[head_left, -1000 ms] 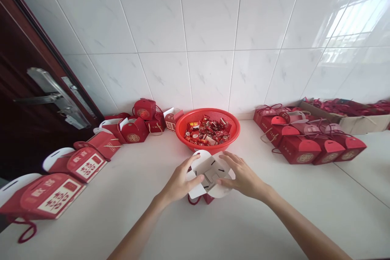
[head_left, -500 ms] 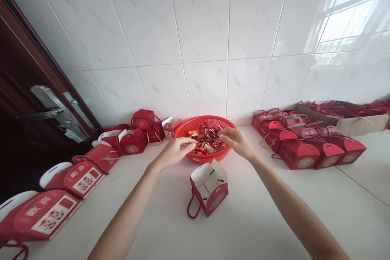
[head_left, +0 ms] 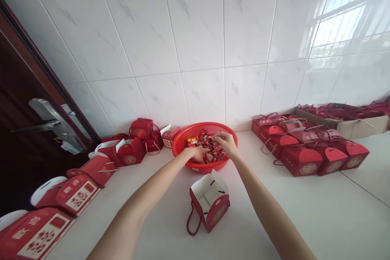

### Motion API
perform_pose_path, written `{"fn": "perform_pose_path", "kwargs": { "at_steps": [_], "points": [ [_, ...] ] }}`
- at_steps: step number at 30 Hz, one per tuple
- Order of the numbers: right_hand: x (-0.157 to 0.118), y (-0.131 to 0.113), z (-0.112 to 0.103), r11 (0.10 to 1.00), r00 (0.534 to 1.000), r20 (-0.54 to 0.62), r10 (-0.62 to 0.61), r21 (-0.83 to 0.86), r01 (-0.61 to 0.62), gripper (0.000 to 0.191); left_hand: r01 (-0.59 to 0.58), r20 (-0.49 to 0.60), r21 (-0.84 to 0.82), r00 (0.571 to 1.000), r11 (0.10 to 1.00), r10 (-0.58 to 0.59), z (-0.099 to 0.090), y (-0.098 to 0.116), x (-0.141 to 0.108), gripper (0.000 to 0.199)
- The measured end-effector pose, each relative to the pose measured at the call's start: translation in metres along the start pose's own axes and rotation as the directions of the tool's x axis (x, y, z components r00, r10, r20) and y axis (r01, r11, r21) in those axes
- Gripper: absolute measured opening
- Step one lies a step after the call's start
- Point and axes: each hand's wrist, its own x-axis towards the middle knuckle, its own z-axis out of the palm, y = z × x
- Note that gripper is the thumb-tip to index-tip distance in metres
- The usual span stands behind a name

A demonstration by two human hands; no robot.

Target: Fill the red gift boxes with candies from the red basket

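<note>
Both hands reach into a red plastic basket (head_left: 179, 130) of wrapped candies (head_left: 204, 138). Low on the basket's left side, my left hand (head_left: 198, 154) lies among the candies, fingers stretched out and partly sunk between wrappers. On the right, the fingers of my right hand (head_left: 228, 143) are bent together in a pinch over the candies; whatever is between the fingertips is hidden. In front of the basket stands a red gift box (head_left: 217, 213), its top open and white inside showing, with a dark red cord handle looped at its left.
Red gift boxes (head_left: 81, 197) line the left side beside a dark door (head_left: 18, 89). More red boxes (head_left: 301, 158) are grouped at the right, before a cardboard carton (head_left: 362, 128) of red items. A white tiled wall (head_left: 201, 28) rises behind the basket.
Both hands have moved further into the basket, the left going right and down among the candies. The right hand has shifted slightly left and down. The view has tilted a little.
</note>
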Motion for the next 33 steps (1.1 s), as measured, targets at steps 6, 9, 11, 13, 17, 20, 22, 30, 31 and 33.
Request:
{"fn": "perform_pose_path", "kwargs": {
  "at_steps": [6, 9, 11, 13, 17, 20, 22, 30, 31, 33],
  "points": [
    [-0.004, 0.003, 0.001, 0.999, 1.000, -0.012, -0.013, -0.031, 0.012, 0.017, -0.019, -0.073, -0.064, 0.997, 0.998, 0.014, 0.004, -0.001, 0.008, 0.014],
    [-0.005, 0.003, 0.000, 0.999, 0.999, -0.024, -0.028, -0.035, 0.027, 0.016, -0.026, -0.164, -0.143, 0.987, 0.989, 0.002, -0.001, -0.001, 0.009, 0.010],
    [-0.005, 0.003, -0.001, 0.999, 0.999, -0.029, -0.035, -0.037, 0.034, 0.016, -0.039, -0.232, -0.208, 0.973, 0.977, -0.010, -0.005, -0.001, 0.007, 0.008],
    [-0.004, 0.004, -0.002, 0.998, 0.998, -0.041, -0.038, -0.045, 0.036, 0.016, -0.064, -0.286, -0.281, 0.958, 0.958, -0.020, -0.010, -0.001, 0.003, 0.006],
    [-0.003, 0.006, -0.002, 0.997, 0.996, -0.087, -0.035, -0.064, 0.030, 0.017, -0.102, -0.318, -0.458, 0.946, 0.883, -0.055, -0.012, 0.000, -0.010, 0.022],
    [-0.002, 0.008, -0.001, 0.998, 0.998, -0.056, -0.028, -0.065, 0.025, 0.027, -0.111, -0.317, -0.594, 0.943, 0.797, -0.105, -0.009, 0.002, -0.016, 0.033],
    [-0.002, 0.008, -0.001, 0.997, 0.999, -0.029, -0.021, -0.070, 0.019, 0.032, -0.104, -0.306, -0.678, 0.940, 0.728, -0.150, -0.008, 0.004, -0.018, 0.037],
    [-0.005, 0.003, -0.003, 0.996, 0.995, 0.087, -0.045, -0.070, 0.052, 0.027, -0.086, -0.207, -0.891, 0.951, 0.445, -0.231, -0.012, 0.014, -0.022, 0.032],
    [-0.005, 0.002, -0.003, 0.996, 0.993, 0.110, -0.049, -0.069, 0.057, 0.028, -0.092, -0.197, -0.909, 0.954, 0.407, -0.225, -0.012, 0.017, -0.023, 0.035],
    [-0.006, 0.000, -0.004, 0.996, 0.987, 0.152, -0.055, -0.061, 0.065, 0.030, -0.110, -0.184, -0.938, 0.961, 0.330, -0.205, -0.010, 0.022, -0.024, 0.045]
  ]
}}
